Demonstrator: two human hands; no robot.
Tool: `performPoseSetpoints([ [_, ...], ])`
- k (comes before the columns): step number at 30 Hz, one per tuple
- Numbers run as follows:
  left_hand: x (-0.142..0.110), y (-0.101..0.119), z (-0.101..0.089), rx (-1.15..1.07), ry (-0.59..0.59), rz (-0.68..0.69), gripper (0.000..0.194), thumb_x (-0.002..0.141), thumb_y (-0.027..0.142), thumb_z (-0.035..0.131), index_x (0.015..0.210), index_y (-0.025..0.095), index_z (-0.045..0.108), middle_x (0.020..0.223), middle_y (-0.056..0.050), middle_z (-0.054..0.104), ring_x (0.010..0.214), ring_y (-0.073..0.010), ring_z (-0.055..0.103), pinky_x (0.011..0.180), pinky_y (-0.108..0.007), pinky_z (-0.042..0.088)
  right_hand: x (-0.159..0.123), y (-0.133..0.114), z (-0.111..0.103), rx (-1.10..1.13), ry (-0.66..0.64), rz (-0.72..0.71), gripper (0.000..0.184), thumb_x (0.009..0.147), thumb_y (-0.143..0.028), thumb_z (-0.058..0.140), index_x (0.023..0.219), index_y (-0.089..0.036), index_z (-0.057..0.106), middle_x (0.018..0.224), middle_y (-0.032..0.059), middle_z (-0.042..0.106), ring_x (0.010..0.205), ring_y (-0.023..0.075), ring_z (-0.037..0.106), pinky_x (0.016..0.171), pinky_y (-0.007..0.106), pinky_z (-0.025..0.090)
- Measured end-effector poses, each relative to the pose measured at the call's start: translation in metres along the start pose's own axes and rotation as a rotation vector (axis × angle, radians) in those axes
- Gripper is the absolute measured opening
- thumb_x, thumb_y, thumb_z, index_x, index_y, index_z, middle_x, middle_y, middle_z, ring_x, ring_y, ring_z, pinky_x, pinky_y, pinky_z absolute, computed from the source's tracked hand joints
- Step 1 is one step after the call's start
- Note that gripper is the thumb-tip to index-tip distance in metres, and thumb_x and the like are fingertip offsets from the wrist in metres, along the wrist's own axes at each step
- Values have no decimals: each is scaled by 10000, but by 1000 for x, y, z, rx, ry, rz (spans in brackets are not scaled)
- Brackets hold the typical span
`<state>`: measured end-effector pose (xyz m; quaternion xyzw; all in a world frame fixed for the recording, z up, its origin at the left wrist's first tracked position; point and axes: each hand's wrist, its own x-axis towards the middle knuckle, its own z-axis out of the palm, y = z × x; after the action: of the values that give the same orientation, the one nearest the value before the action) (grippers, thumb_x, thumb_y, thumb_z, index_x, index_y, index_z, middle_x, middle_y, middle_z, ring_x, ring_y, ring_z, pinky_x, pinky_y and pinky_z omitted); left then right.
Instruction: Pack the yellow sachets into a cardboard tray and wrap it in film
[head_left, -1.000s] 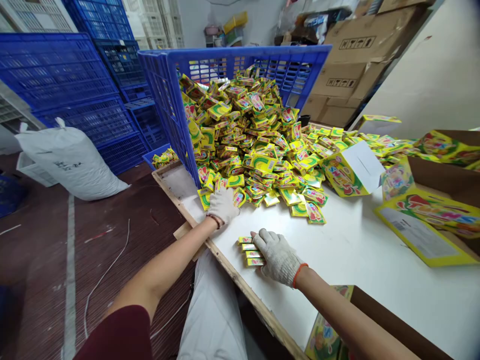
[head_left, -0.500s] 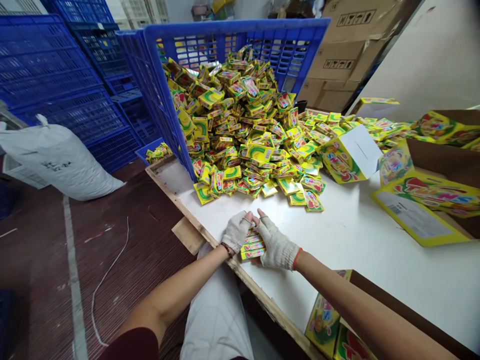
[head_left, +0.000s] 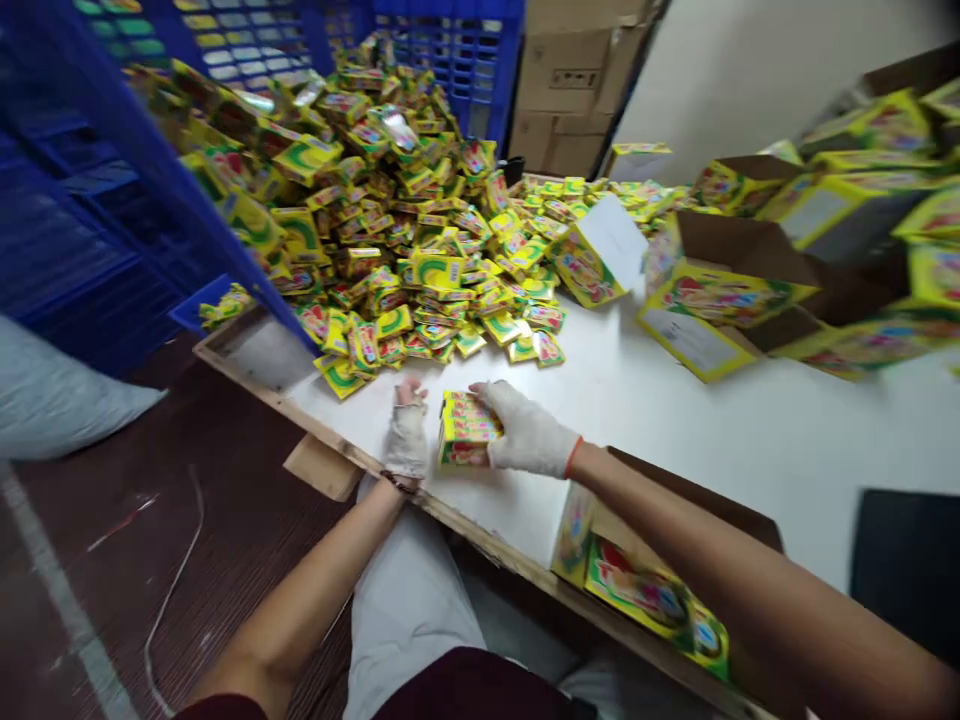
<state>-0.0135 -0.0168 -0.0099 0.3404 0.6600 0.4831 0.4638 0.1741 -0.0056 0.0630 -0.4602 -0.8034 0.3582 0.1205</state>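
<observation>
As knit-gloved hands [head_left: 529, 430] flank them, stacked glossy yellow packets [head_left: 469, 428]

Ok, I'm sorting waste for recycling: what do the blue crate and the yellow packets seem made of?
The blue crate looks like rigid moulded plastic, matt, with a slotted lattice. The yellow packets look like glossy printed foil or film; some glint silver, but which is unclear.

Two hands show, one left hand [head_left: 406, 430] and one right hand [head_left: 527, 430], with one stack [head_left: 469, 428] of yellow packets between them. There is one heap [head_left: 390, 220] of packets (far too many to count), one blue crate [head_left: 480, 60], one sack [head_left: 60, 392] and at least three cartons [head_left: 596, 262].
</observation>
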Motion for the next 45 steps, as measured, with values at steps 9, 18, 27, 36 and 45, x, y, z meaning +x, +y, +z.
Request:
performPoseSetpoints([
  [9,-122,-20,80,-43,-479,123,633,973,548,426,1426,109,484,1436,-112,486,1334,-199,463,1159,-300,334,-183,64,-107,824,-320,603,819,575,-493,809,1215,-74,516,1191,179,612,1020,271,622,874,333,509],
  [18,-159,1,113,343,-700,70,755,929,445,362,1554,21,330,1551,-88,351,1436,-184,342,1221,-267,220,-160,100,-33,767,-321,521,846,606,-808,710,990,-60,615,1006,127,627,863,153,546,838,301,466],
  [27,-58,22,120,788,-574,437,611,941,305,484,1457,-18,436,1496,-141,414,1419,-174,350,1205,-238,216,-170,94,-17,828,-276,422,805,765,-722,667,1226,-76,531,1205,179,614,1038,240,622,911,352,507],
  [36,82,81,199,1740,-542,850,448,965,103,363,1322,57,630,1308,-245,534,1319,-420,394,1125,-633,-10,-168,87,-20,577,-179,426,698,789,-747,551,999,-82,565,1041,155,641,935,264,622,767,336,498],
  [45,29,77,146,735,-541,1082,504,752,351,671,1133,43,552,1097,-165,568,987,-242,543,896,-410,475,-176,71,-65,388,86,494,786,733,-589,504,1321,-72,576,1338,142,549,1226,277,523,1062,376,411],
])
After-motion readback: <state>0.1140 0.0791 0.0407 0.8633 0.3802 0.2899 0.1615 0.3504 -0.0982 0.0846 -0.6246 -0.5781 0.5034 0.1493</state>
